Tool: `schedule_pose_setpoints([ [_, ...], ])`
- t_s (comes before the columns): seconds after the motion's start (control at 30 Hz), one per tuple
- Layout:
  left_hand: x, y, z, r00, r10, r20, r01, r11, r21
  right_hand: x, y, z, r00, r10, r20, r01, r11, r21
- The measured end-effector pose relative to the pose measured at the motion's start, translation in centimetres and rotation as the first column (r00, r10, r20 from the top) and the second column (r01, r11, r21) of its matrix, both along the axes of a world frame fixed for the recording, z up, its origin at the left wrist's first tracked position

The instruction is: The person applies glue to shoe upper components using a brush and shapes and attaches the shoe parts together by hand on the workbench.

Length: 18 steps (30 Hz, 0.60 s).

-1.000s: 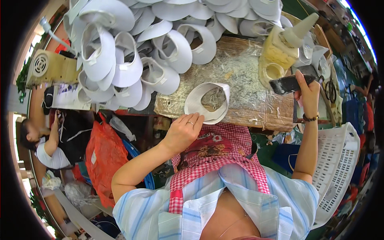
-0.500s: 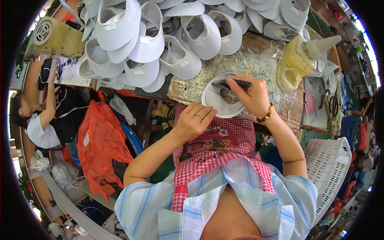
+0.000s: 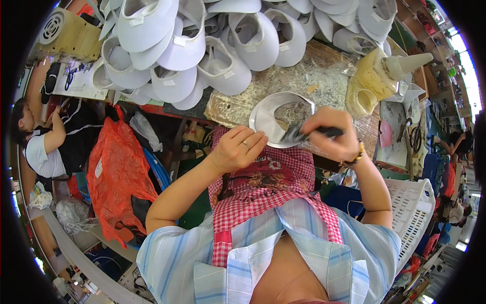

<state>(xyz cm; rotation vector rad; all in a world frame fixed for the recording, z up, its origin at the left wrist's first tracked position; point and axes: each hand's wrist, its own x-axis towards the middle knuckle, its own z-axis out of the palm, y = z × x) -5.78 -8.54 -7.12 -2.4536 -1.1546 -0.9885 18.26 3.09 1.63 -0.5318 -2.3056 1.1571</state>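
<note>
Bottle [image 3: 373, 75], contents unclear, stands beyond the right hand [image 3: 337, 120] holding a brush [image 3: 292, 135].

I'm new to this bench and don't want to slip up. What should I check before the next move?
1. Left hand at the edge of the white piece: ok.
2. Brush gripped in the right hand: ok.
3. Bristles touching the white piece: cannot tell, they are blurred.
4. Yellow bottle apart from the white piece: ok.
5. Pile of similar pieces apart from the one being worked on: ok.
</note>
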Motion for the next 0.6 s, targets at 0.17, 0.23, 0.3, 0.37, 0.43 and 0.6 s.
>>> schedule_pose_setpoints([
  [0.17, -0.7, 2.1, 6.0, 0.985, -0.021, -0.173, 0.037, 0.996, 0.087, 8.4, 4.1, 3.1, 0.75, -0.644, -0.149, 0.65, 0.759, -0.008],
  [0.23, -0.7, 4.1, 9.8, 0.935, -0.061, -0.35, 0.127, 0.977, 0.17, 10.8, 5.5, 1.5, 0.615, -0.787, 0.05, 0.765, 0.611, 0.205],
  [0.3, -0.2, 6.0, 12.8, 0.891, -0.103, -0.443, 0.2, 0.963, 0.178, 12.6, 4.7, 1.2, 0.556, -0.824, 0.111, 0.68, 0.527, 0.509],
  [0.37, 0.9, 7.5, 14.3, 0.734, -0.19, -0.652, 0.358, 0.924, 0.133, 13.9, 3.6, 2.6, 0.566, -0.808, 0.164, 0.771, 0.589, 0.242],
  [0.43, 2.5, 8.4, 14.2, 0.681, -0.254, -0.687, 0.415, 0.907, 0.076, 13.7, 2.7, 2.9, 0.756, -0.654, 0.005, 0.636, 0.734, -0.239],
  [0.6, 4.6, 9.8, 13.7, 0.696, -0.351, -0.626, 0.488, 0.871, 0.054, 4.0, 1.5, 0.8, 0.974, -0.101, -0.204, 0.159, 0.944, 0.289],
])
